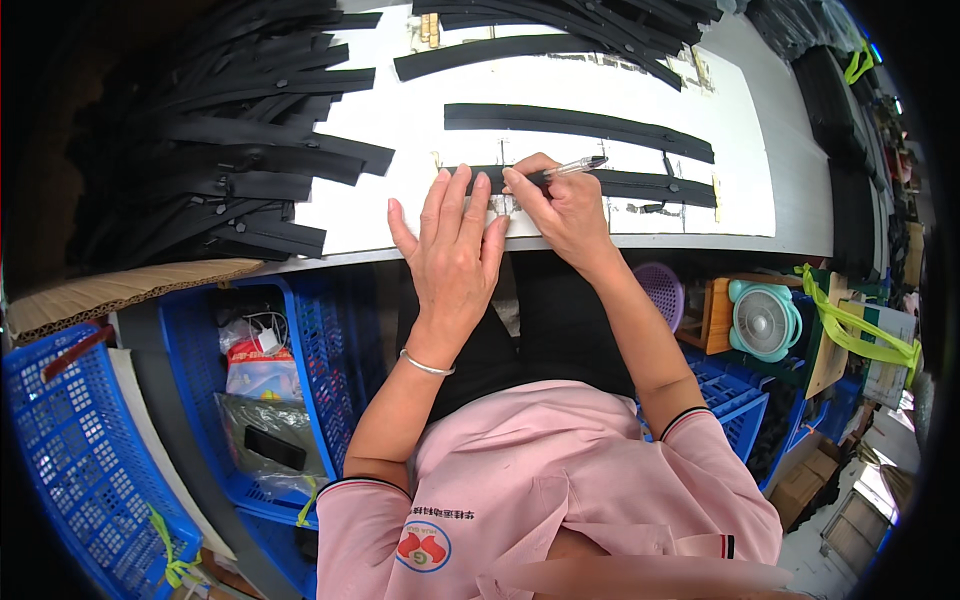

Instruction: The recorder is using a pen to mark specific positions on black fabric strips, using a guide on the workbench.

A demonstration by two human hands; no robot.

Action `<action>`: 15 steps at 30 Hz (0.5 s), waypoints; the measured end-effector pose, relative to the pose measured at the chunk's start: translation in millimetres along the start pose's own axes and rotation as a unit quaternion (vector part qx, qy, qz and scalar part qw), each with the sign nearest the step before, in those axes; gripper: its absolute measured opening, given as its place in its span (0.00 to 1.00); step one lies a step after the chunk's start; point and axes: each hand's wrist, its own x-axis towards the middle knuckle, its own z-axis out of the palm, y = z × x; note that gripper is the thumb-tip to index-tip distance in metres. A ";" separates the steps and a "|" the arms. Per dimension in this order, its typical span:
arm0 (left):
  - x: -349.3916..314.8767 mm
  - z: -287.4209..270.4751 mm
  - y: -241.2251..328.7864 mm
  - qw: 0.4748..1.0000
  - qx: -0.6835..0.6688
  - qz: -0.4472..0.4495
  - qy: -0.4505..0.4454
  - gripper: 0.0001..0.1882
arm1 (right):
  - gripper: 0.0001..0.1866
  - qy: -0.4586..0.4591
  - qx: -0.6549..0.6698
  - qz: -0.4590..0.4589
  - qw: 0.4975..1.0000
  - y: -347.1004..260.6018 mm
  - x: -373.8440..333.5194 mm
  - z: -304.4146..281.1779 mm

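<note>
A black zipper (640, 186) lies lengthwise on a white board (745, 150) that carries dark pen marks and bits of tape. My left hand (447, 225) rests flat with fingers stretched over the zipper's left part, holding nothing. Closed around a clear pen (572, 168), my right hand (568, 212) sits just right of it, at the zipper's middle. The pen's tip is hidden by my fingers. A second black zipper (580, 124) lies straight behind the first, apart from both hands. A small dark zipper slider shows near the right end of the first zipper.
Many black zippers (230, 150) are heaped on the left, with another pile (600, 25) at the back. Blue plastic crates (80, 430) stand below the table at left, one holding bags and a phone (275, 447). A turquoise fan (765, 320) stands at right.
</note>
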 end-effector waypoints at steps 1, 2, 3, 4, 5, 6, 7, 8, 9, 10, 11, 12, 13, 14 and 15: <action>0.0 -0.1 0.0 1.000 0.000 0.000 0.001 0.25 | 0.10 0.000 0.001 0.000 1.000 -0.8 0.1 -0.5; 0.0 -0.3 0.0 1.000 0.001 0.000 0.000 0.25 | 0.10 -0.008 -0.015 -0.003 1.000 -2.0 0.3 -1.5; -0.1 -0.5 0.0 1.000 0.002 -0.001 0.000 0.25 | 0.09 -0.017 -0.031 -0.006 0.999 -2.5 0.3 -2.0; 0.3 -0.7 0.3 1.000 0.003 -0.002 0.000 0.25 | 0.09 -0.016 -0.030 -0.006 0.999 -2.2 0.0 -2.1; 0.3 -0.8 0.5 1.000 0.003 -0.002 0.000 0.25 | 0.08 -0.019 -0.021 0.003 1.000 -1.5 -0.4 -2.0; 0.2 -0.6 0.7 1.000 0.003 -0.002 0.001 0.25 | 0.08 -0.022 -0.011 0.011 1.000 -1.3 -0.6 -2.0; 0.3 -0.2 0.8 1.000 0.002 -0.002 0.002 0.25 | 0.08 -0.021 -0.012 0.011 1.000 -2.3 -0.4 -2.4; 0.6 0.1 1.0 1.000 0.002 -0.001 0.002 0.25 | 0.09 -0.011 0.033 0.026 0.999 -4.6 -0.2 -3.5; 1.0 0.3 1.3 1.000 -0.001 -0.001 0.002 0.25 | 0.12 0.000 0.078 0.041 0.996 -7.4 0.0 -5.0; 0.8 0.3 1.0 1.000 -0.002 -0.001 0.002 0.25 | 0.12 0.000 0.079 0.040 0.996 -10.3 0.1 -6.9; 0.5 0.8 0.8 1.000 -0.001 0.000 0.002 0.25 | 0.11 0.026 0.132 0.076 0.988 -13.4 -0.3 -10.8; 0.0 1.6 0.7 1.000 0.000 0.000 0.003 0.25 | 0.11 0.052 0.185 0.112 0.975 -16.5 -1.4 -15.5; -0.3 2.0 0.6 1.000 0.000 0.001 0.003 0.25 | 0.11 0.069 0.208 0.110 0.969 -19.5 -4.3 -21.7; -0.7 2.2 0.3 1.000 0.001 0.002 0.003 0.25 | 0.11 0.071 0.209 0.110 0.969 -20.7 -5.5 -29.1; -1.2 2.2 -0.4 1.000 0.006 0.003 0.005 0.25 | 0.10 0.101 0.198 0.085 0.971 -21.1 -6.7 -37.1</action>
